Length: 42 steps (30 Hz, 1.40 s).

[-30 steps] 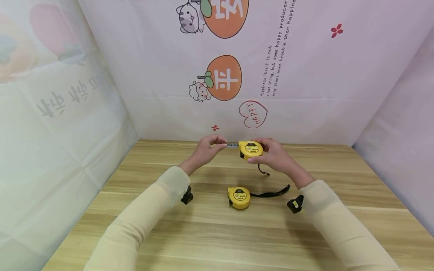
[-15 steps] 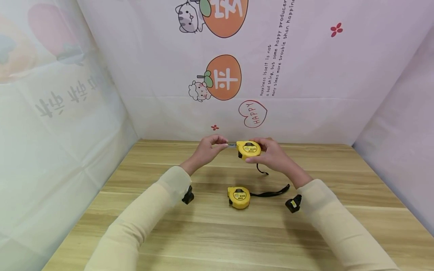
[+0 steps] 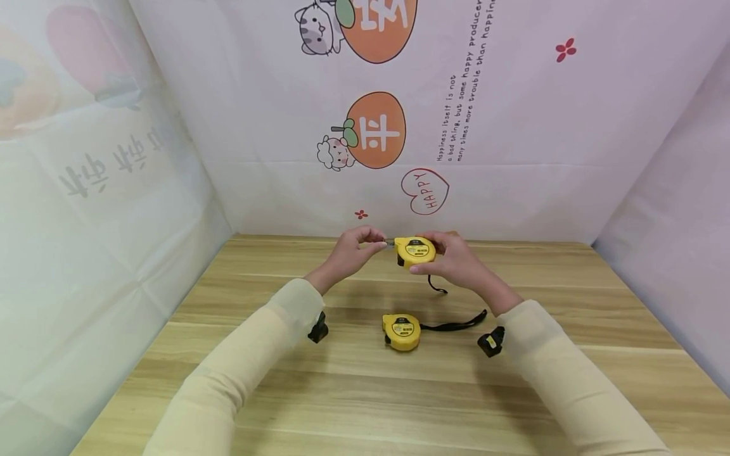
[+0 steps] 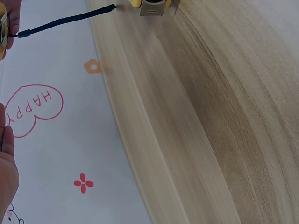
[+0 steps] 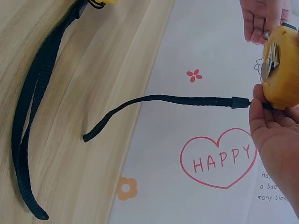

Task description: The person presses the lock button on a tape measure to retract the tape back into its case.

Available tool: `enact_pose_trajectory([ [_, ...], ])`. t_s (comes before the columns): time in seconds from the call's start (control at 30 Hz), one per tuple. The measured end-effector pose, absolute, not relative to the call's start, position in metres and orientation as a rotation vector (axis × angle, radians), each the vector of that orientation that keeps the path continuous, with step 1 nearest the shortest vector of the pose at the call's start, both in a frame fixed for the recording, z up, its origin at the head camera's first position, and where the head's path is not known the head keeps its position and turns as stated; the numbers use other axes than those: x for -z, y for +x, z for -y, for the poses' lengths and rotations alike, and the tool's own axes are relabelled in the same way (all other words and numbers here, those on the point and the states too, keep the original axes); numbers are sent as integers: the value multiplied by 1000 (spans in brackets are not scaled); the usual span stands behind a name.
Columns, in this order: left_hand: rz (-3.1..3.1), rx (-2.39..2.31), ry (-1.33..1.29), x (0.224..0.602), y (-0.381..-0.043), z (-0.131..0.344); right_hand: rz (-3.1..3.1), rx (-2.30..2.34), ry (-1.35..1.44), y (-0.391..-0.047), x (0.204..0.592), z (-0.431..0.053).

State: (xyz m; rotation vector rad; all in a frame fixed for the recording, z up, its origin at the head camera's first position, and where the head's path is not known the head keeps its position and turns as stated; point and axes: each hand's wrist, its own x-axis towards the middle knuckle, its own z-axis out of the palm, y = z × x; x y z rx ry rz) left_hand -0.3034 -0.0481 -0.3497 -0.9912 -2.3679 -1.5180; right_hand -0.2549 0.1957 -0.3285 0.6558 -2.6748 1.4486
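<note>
My right hand grips a yellow tape measure by its case, raised over the back of the table. A short length of metal blade sticks out of the case to the left. The thumb and index finger of my left hand pinch the blade's end. From the held case a black wrist strap hangs, and a belt clip shows on its side in the right wrist view. Lower down, a second yellow tape measure lies flat on the table, its black strap stretched to the right.
The wood-grain table ends at a white printed cloth hung behind it, with more cloth at both sides. Black wrist cameras sit at both cuffs.
My right hand has moved slightly left with the tape measure, and the stretch of blade showing between the case and my left hand has become shorter. The tape measure on the table has stayed put.
</note>
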Motion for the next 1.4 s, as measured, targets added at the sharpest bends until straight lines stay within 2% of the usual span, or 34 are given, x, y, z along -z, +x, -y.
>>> enact_pose_trajectory([
  [1.4, 2424, 1595, -1010, 348, -303, 43, 2658, -1490, 669, -256, 330, -190],
])
